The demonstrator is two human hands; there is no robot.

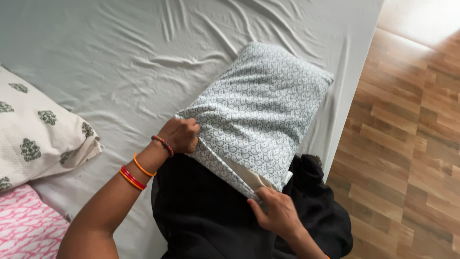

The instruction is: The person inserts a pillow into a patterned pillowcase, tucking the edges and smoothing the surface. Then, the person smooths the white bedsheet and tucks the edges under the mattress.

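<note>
Both your hands, left (181, 135) & right (275, 211), have fingers clenched on the pillowcase (258, 115) open edge; uneven pull w/ one hand could bunch it.

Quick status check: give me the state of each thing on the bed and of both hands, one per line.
Patterned pillow: lying on the bed, cover pulled nearly all the way on, open end toward the person, a strip of beige inner pillow showing there.
Left hand: closed on the cover's open edge.
Right hand: pinching the cover's other corner.
Bedsheet: wrinkled.
Leaf-print pillow: lying flat at the left edge.
Pink cloth: lying at the corner.
</note>
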